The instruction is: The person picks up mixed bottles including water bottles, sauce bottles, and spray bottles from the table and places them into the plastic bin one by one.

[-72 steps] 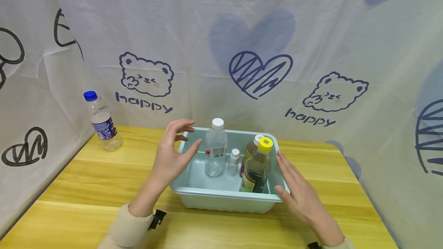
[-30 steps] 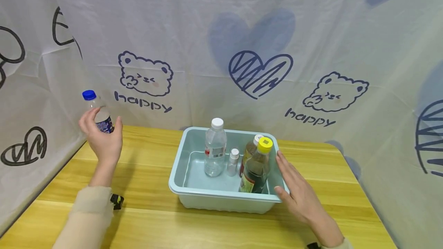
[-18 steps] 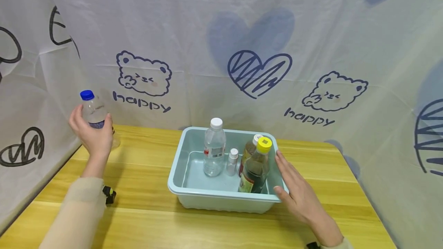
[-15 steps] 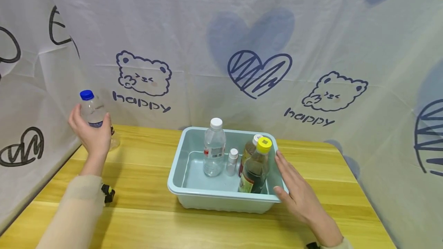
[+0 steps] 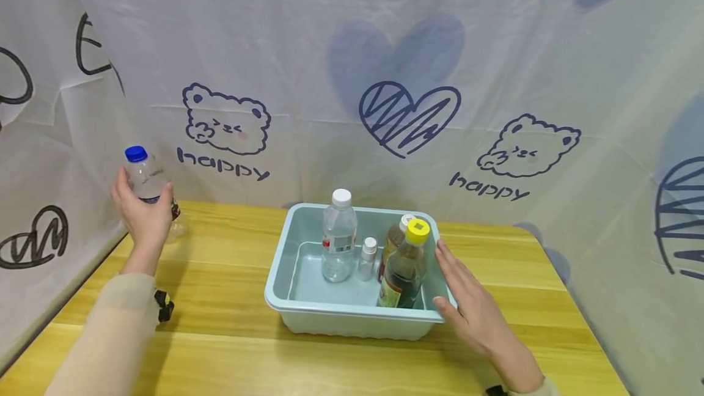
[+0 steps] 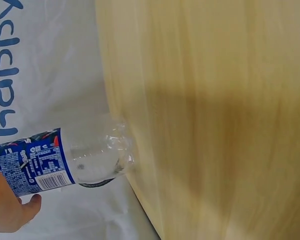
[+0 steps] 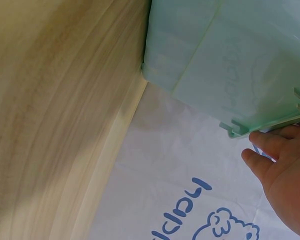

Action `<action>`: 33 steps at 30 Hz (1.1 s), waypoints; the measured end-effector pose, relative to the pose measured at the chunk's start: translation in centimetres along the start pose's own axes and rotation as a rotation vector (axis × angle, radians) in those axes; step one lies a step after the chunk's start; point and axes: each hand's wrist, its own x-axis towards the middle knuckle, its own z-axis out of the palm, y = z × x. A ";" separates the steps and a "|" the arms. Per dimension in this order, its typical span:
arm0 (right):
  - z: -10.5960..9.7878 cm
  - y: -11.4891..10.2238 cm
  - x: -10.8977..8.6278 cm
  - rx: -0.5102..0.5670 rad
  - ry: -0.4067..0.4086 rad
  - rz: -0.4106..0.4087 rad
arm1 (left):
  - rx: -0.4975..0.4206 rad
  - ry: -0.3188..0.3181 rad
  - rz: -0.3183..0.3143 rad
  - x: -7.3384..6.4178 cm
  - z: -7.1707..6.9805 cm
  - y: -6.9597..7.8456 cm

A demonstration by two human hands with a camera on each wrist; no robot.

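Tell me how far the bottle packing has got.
Done: four bottles stand in the blue bin. In hand: the left hand grips the blue-capped bottle off the table; the right hand rests flat against the bin's side. Left: that bottle is not yet in the bin.

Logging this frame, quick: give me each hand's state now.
Left hand: grips the clear plastic blue-capped water bottle.
Right hand: open, straight fingers against the light blue plastic bin.
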 end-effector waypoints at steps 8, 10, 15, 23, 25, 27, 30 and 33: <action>0.0 -0.1 0.0 0.001 -0.004 0.009 | 0.019 0.003 -0.004 0.2 -0.2 -0.3; 0.0 -0.1 0.1 0.004 -0.002 0.009 | 0.016 0.003 -0.004 0.2 -0.3 -0.3; 0.1 -0.1 0.0 -0.003 0.013 0.000 | 0.008 0.013 0.009 0.1 -0.4 -0.3; 0.1 -0.2 0.1 0.005 0.021 0.001 | -0.027 0.022 0.001 -0.4 -0.4 -0.1; 0.1 -0.2 0.1 0.006 0.023 0.000 | -0.040 0.023 -0.005 -0.6 -0.5 0.0; 0.1 -0.2 0.1 0.006 0.024 0.001 | -0.056 0.023 -0.015 -0.9 -0.5 0.1; 0.2 -0.1 0.1 0.005 0.022 0.006 | -0.079 0.024 -0.022 -1.3 -0.6 0.4; 0.1 -0.1 0.1 0.001 0.018 0.015 | -0.101 0.034 -0.013 -1.8 -0.6 0.6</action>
